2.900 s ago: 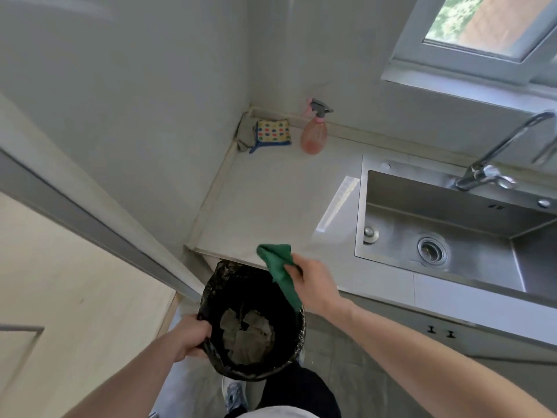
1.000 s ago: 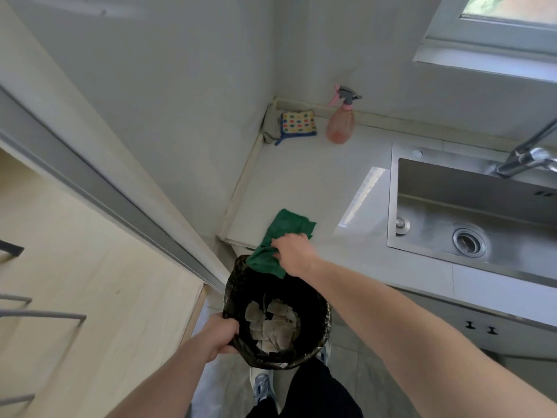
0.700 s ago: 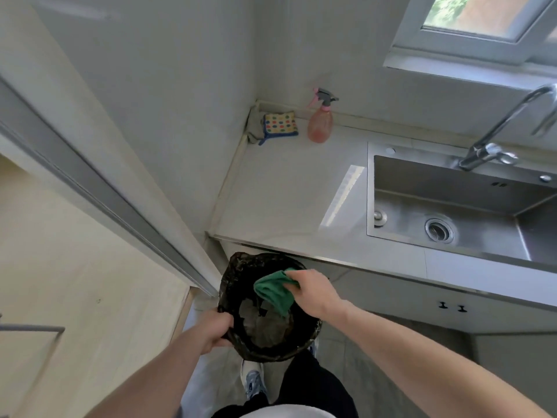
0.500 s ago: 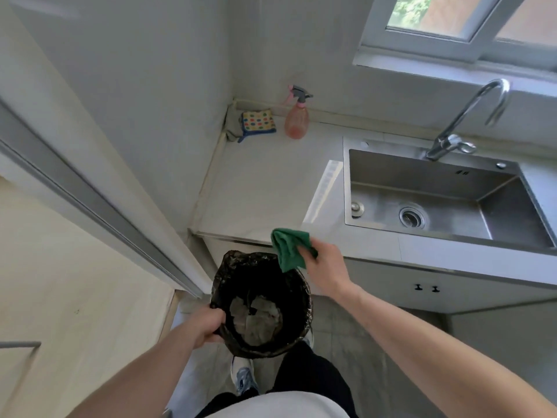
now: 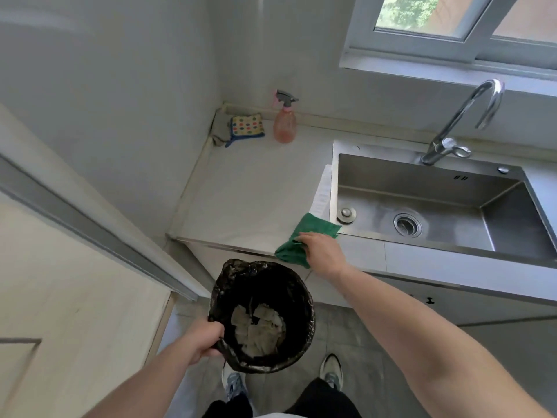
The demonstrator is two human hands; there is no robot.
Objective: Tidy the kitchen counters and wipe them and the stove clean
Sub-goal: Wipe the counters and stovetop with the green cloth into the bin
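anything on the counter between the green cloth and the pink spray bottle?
Nothing: in the head view the counter is bare from the green cloth under the right hand to the pink spray bottle.

The right hand (image 5: 324, 251) covers part of the green cloth (image 5: 304, 236), and its fingertips are hidden in the folds. The left hand (image 5: 208, 339) hides the near rim of the bin (image 5: 262, 315). The sink (image 5: 452, 203) and window (image 5: 452, 22) run off the picture's edge.
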